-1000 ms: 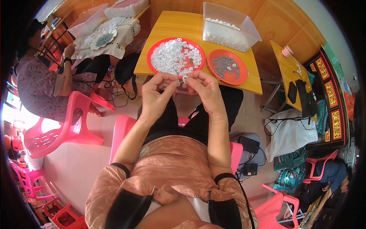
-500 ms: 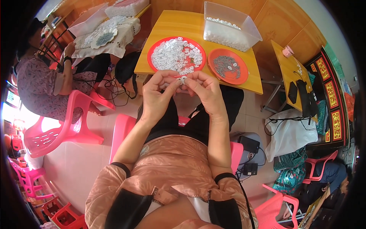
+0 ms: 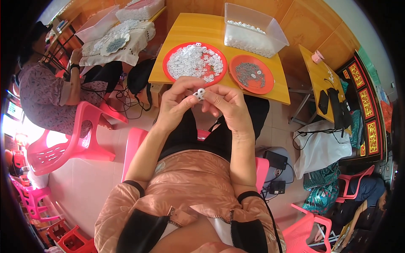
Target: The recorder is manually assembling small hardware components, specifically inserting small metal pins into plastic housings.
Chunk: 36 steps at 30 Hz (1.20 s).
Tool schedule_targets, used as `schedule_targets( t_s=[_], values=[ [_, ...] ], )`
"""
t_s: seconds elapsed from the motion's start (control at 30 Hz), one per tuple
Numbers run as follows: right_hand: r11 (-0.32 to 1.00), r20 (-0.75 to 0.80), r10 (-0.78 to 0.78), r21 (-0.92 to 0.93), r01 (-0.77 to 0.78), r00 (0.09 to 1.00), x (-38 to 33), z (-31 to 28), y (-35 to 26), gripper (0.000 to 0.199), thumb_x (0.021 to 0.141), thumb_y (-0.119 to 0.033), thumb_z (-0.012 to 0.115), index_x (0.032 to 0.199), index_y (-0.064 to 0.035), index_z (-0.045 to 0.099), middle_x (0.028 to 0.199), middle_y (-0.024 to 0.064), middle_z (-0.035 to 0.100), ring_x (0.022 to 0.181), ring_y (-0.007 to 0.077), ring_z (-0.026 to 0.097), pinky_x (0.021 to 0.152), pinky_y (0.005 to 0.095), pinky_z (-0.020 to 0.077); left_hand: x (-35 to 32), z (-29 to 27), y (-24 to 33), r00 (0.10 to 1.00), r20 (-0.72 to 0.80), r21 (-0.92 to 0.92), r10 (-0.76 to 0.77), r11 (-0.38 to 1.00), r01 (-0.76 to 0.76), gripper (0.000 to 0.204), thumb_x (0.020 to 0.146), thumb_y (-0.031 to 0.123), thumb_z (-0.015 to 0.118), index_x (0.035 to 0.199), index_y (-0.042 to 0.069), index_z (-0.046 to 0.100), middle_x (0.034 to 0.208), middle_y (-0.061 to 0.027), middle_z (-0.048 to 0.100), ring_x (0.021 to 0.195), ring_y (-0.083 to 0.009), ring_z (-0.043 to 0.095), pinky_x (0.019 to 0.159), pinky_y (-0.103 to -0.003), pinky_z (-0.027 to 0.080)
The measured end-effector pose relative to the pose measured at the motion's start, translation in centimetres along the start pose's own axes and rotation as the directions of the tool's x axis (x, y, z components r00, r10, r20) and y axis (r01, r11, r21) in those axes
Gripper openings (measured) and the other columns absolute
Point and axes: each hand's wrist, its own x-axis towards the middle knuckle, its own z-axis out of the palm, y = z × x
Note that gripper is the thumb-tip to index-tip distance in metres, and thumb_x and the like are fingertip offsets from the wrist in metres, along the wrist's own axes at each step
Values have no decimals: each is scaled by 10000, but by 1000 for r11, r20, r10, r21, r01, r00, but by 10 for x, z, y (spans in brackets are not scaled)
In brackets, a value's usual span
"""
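A small white plastic piece (image 3: 199, 93) with round dark-centred holes is pinched in front of me, just off the table's near edge. My left hand (image 3: 179, 101) grips it between thumb and fingertips. From the other side, the thumb and forefinger of my right hand (image 3: 224, 103) close on the same piece. Whether a small metal part is also in my fingers is too small to tell. Beyond my hands, a red round tray (image 3: 166, 74) holds a heap of similar white pieces. Beside it, an orange-red plate (image 3: 263, 89) carries many small grey metal parts and a few white bits.
Both plates stand on a yellow wooden table (image 3: 190, 25), with a clear plastic bin (image 3: 253, 42) of white pieces at its back. Left, a seated person (image 3: 55, 92) works at a cloth-covered table (image 3: 139, 38). A pink chair (image 3: 71, 143) and black cables (image 3: 126, 99) lie between us.
The white piece has been turned and raised between my fingers, so its holes now show. My right fingers have shifted and spread slightly; both forearms stay nearly in place.
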Motion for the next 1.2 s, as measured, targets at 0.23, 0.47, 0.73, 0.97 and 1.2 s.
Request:
schedule_targets(
  t_s=[0.23, 0.47, 0.73, 0.97, 1.2],
  values=[
    [999, -4, 44, 12, -44, 999, -4, 13, -4, 176, 869, -171, 647, 851, 4, 659, 620, 42, 602, 448, 28, 449, 416, 155, 334, 0, 0, -9, 972, 166, -100, 166, 983, -151, 375, 915, 334, 551, 1096, 15, 628, 1158, -113, 590, 1077, -229, 544, 950, -362, 403],
    [996, -42, 61, 63, -58, 997, -2, 17, -2, 194, 868, -184, 648, 849, 9, 662, 609, 44, 598, 429, 33, 458, 397, 152, 335, 0, 2, -5, 981, 81, -12, 175, 985, -174, 327, 897, 288, 589, 1044, 3, 652, 1111, -114, 613, 1050, -211, 558, 906, -335, 437],
    [999, 10, 34, 38, -35, 999, -2, 23, 0, 223, 905, -200, 588, 954, 10, 644, 647, 50, 600, 498, 65, 491, 461, 178, 379, -4, 5, -12, 992, 2, -161, 123, 980, -121, 340, 889, 290, 602, 1051, -6, 646, 1100, -117, 610, 1005, -197, 569, 877, -320, 449],
    [996, 48, 48, 68, -51, 998, -3, 18, -1, 219, 909, -207, 593, 921, 7, 633, 677, 44, 601, 521, 44, 496, 483, 163, 386, 0, -3, -8, 985, 86, -49, 149, 988, -146, 337, 901, 287, 589, 1070, -1, 639, 1114, -111, 600, 984, -180, 569, 866, -314, 450],
    [807, 44, -333, -503, 309, 942, 0, 30, 13, 182, 903, -135, 567, 993, 18, 525, 683, 127, 587, 571, 244, 582, 543, 355, 457, -3, 4, -9, 1000, -9, -341, 1, 940, -4, 343, 918, 265, 563, 1104, -20, 611, 1138, -121, 599, 1034, -191, 562, 913, -318, 433]
  ],
)
